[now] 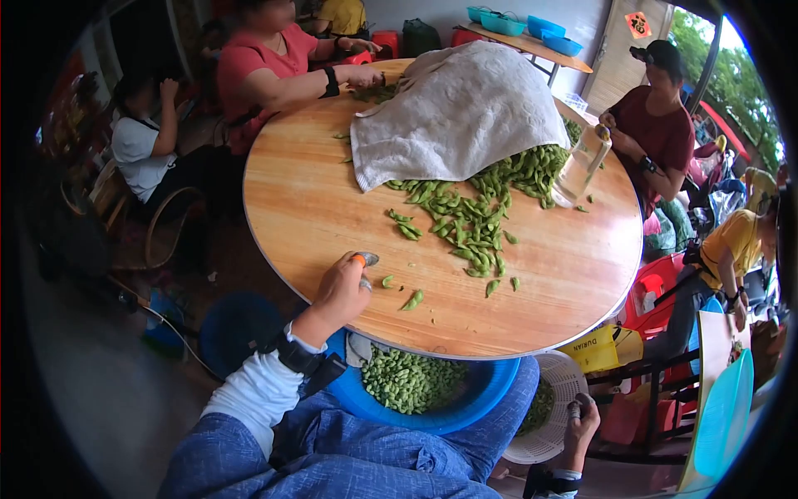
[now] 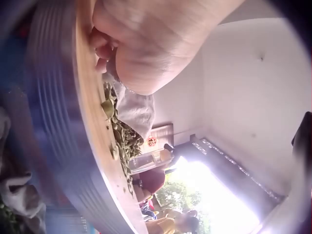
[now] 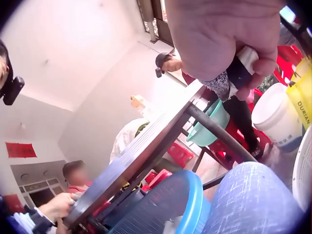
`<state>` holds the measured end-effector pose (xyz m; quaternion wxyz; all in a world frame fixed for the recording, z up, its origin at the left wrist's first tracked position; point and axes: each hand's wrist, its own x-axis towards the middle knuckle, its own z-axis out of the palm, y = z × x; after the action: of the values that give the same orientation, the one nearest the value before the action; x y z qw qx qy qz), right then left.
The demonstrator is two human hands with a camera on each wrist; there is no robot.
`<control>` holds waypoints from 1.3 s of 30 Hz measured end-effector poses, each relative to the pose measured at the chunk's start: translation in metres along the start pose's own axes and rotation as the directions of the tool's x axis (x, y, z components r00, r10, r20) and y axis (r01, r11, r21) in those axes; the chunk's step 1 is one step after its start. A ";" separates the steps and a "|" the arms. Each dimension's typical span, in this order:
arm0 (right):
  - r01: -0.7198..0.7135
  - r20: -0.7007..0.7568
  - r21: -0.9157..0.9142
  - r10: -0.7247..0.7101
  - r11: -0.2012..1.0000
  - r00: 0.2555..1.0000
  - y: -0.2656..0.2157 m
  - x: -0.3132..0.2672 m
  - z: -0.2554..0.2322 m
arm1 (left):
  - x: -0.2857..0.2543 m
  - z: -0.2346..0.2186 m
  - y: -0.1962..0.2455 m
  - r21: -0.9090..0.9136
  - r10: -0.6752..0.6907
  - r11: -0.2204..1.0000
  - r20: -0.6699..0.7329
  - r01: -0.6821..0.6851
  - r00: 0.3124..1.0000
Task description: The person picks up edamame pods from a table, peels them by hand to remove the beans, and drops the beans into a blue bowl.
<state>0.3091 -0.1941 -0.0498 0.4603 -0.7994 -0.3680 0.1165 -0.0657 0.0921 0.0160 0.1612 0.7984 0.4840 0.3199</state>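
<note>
My left hand is over the near edge of the round table, fingers bent, an orange and metallic cover at a fingertip. Just beyond its fingertips lie single green soybean pods. A loose heap of pods spreads from under a pale towel. My right hand hangs low beside a white perforated basket that has green matter inside. Dark and silvery coverings wrap its thumb and finger in the right wrist view, and no pod shows in its loosely bent fingers. Shelled green beans fill a blue basin under the table edge.
A clear plastic container stands at the table's right side. Across the table a person in red reaches toward the pods; another in a dark cap stands at right. A yellow bag lies beyond the basket.
</note>
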 end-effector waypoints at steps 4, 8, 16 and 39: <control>-0.006 0.027 0.088 0.004 0.996 1.000 0.000 -0.007 0.010 | 0.010 0.014 0.020 0.046 0.065 0.996 0.120 -0.071 0.991; 0.075 0.022 0.351 -0.088 0.933 0.996 -0.057 0.000 0.031 | 0.006 0.023 0.021 -0.322 -0.066 0.944 0.037 0.075 0.997; 0.529 0.362 0.482 -0.709 0.698 0.605 -0.221 0.003 0.153 | -0.061 -0.036 0.036 -0.654 -0.055 0.756 -0.016 0.032 0.998; 0.296 0.318 0.499 -0.489 0.814 0.812 -0.205 0.092 0.124 | 0.092 0.013 0.017 0.070 0.280 0.951 0.216 -0.301 0.935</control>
<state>0.2099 0.0133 0.0647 0.5446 -0.5361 -0.5867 0.2680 -0.0151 0.1651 0.0488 0.1200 0.8968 0.3573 0.2316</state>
